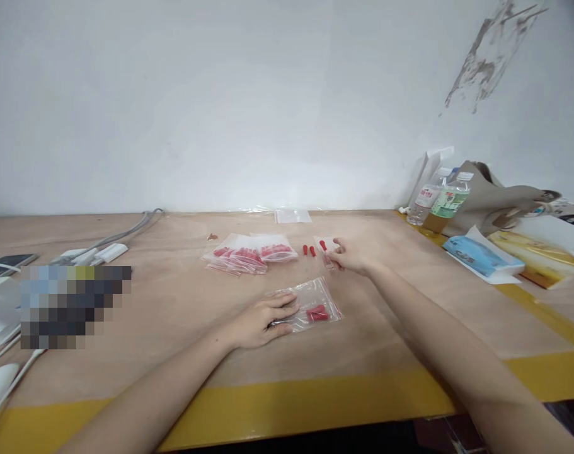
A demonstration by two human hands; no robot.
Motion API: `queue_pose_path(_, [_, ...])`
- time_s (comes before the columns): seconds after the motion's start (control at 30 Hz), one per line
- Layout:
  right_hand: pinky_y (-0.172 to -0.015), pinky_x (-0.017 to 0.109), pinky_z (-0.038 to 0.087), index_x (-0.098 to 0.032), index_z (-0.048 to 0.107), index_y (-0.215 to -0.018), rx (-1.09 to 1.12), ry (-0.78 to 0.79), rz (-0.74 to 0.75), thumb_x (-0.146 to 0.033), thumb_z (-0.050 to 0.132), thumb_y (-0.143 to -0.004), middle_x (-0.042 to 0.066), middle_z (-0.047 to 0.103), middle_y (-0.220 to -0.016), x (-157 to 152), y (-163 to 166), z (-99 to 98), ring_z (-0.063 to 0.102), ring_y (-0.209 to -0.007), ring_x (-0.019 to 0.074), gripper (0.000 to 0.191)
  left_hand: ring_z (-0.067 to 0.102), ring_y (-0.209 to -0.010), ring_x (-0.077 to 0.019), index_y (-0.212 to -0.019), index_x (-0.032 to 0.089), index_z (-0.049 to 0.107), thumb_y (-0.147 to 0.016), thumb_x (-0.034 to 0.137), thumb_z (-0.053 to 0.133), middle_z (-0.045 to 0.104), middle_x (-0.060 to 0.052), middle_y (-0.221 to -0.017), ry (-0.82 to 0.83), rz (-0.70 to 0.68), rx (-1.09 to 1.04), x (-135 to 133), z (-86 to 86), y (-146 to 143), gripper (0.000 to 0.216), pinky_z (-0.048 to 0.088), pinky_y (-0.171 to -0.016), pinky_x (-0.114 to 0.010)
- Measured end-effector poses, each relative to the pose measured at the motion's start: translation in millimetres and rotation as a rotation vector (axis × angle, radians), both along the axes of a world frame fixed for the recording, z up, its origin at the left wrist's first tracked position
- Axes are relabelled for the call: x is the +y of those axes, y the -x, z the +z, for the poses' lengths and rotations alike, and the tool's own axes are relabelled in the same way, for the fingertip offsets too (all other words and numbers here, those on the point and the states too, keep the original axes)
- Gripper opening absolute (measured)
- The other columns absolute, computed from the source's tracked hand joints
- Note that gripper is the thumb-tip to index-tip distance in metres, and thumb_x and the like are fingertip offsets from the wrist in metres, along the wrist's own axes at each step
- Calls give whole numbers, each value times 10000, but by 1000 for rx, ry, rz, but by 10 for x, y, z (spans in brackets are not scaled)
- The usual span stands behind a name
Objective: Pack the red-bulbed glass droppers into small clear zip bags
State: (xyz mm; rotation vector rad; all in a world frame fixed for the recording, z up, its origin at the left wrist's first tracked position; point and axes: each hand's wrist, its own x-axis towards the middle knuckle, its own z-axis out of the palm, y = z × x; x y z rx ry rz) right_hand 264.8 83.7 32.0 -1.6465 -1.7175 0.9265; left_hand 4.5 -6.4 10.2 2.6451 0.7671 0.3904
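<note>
My left hand lies flat, fingers stretched out, on the edge of a clear zip bag that holds a few small red caps. My right hand reaches farther back and pinches something small beside a clear bag with a red piece in it; what it pinches I cannot make out. Two loose red pieces lie just left of that hand. A pile of filled bags with red pieces sits farther left on the wooden table.
An empty clear bag lies by the wall. Two plastic bottles, a beige bag and a blue packet stand at right. White cables and adapters and a phone lie at left. Yellow tape edges the table front.
</note>
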Motion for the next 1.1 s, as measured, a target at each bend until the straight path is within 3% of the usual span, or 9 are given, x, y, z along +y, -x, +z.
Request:
queue_pose_path(0.1, [-414,188,394,-111,71,-1337,295,40,64,-179,510,-737,-78,495,-494,-297,-204,-35,502,-427,101,746,295,-1271,-213,-1299,255,384,-876,371,444,311,-37,-1384,-18,5,19,-3,11,-3,443,259,-1039,-390])
queue_pose_path(0.33, [-474,253,506,-267,82,-1236,671,-50,-90,-194,571,-647,-93,504,-641,-559,-74,-325,581,-471,113,769,292,-1273,-206,-1300,251,386,-880,380,432,311,-46,-1387,-38,23,55,2,-3,-15,442,249,-1045,-376])
queue_pose_path(0.43, [-513,276,522,-262,148,-1174,726,-86,-135,-251,606,-650,-91,509,-649,-595,63,-410,587,-491,114,696,285,-1276,-214,-1311,261,366,-881,398,422,304,-41,-1393,-43,35,57,-3,-22,-10,456,245,-1046,-388])
queue_pose_path(0.53, [-552,278,519,-230,314,-1042,752,-12,-88,-324,585,-690,-68,529,-627,-642,101,-436,583,-516,110,454,283,-1276,-224,-1355,262,269,-875,419,423,295,-44,-1400,-33,79,43,-20,-26,-7,528,259,-1038,-395])
queue_pose_path(0.63, [-620,265,504,-187,466,-879,711,38,-6,-365,582,-696,-24,567,-667,-669,18,-437,581,-586,101,280,271,-1279,-225,-1383,257,172,-872,421,427,264,-47,-1414,-17,98,41,-38,-15,-8,594,269,-1034,-386])
queue_pose_path(0.77, [-626,268,469,-151,595,-887,421,-6,138,-355,623,-666,-7,592,-670,-664,-134,-448,549,-597,107,303,265,-1281,-220,-1389,251,137,-875,415,425,252,-46,-1419,-14,90,40,-41,-12,-11,611,267,-1037,-374])
queue_pose_path(0.97, [-660,273,436,-165,643,-805,77,-376,225,-240,636,-647,23,620,-767,-658,-56,-494,552,-716,147,176,276,-1274,-230,-1383,259,163,-873,419,426,268,-43,-1413,-10,102,26,-46,-7,-19,595,274,-1035,-381])
queue_pose_path(1.1, [-693,286,430,-167,631,-740,22,-448,222,-220,654,-634,29,623,-756,-651,-3,-516,552,-748,161,121,274,-1276,-231,-1383,259,166,-876,418,420,265,-49,-1414,-15,104,36,-51,-4,-15,589,276,-1033,-381])
